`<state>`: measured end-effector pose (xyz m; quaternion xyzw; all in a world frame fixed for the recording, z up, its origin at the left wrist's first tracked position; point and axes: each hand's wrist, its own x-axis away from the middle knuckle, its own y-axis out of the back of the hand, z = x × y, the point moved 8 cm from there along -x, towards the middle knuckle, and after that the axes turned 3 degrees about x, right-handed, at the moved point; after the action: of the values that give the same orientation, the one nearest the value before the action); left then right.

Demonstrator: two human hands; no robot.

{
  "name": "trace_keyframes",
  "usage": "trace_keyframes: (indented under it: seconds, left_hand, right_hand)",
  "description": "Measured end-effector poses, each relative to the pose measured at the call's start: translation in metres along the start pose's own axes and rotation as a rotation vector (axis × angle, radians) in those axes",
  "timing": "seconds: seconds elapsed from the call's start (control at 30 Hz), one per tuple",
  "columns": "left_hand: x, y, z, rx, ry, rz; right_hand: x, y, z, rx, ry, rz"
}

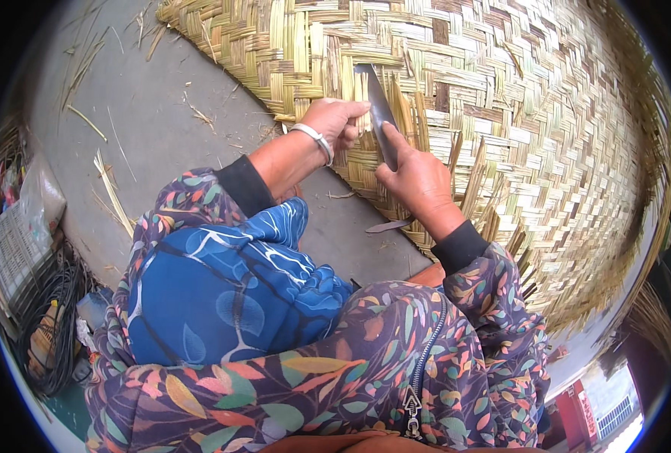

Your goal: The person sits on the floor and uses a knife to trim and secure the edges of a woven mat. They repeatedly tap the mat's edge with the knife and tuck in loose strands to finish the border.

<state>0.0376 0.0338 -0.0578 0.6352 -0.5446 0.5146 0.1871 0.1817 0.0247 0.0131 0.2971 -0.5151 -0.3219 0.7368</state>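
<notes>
A large woven mat of split reed or bamboo strips (501, 136) spreads before me, pale yellow-green with brown patches. At its near left edge my left hand (334, 121), a pale bangle on its wrist, pinches a small bunch of upright pale strips (363, 98) between thumb and fingers. My right hand (420, 180) grips a knife (378, 109) with a broad grey blade. The blade lies along the right side of those strips, its tip pointing away from me, and my index finger rests on it. The right palm hides the handle.
Loose strip ends (471, 177) stick up from the weave right of my right hand. A curled brown strip (390, 226) lies by the mat's edge. Scattered strips (113, 192) litter the grey floor at left. Coiled black cable (49, 325) and a plastic bag (43, 192) sit at far left.
</notes>
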Motion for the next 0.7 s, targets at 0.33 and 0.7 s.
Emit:
trace_keyframes:
  seconds: [0.33,0.7]
  left_hand:
    - [-0.002,-0.003,-0.038,-0.738,-0.228,0.044]
    - [0.003,-0.011,-0.061,-1.444,-0.842,-0.178]
  right_hand:
    - [0.001,0.009,0.006,0.058,0.034,0.014]
    - [0.044,0.039,0.011,0.187,0.179,0.085]
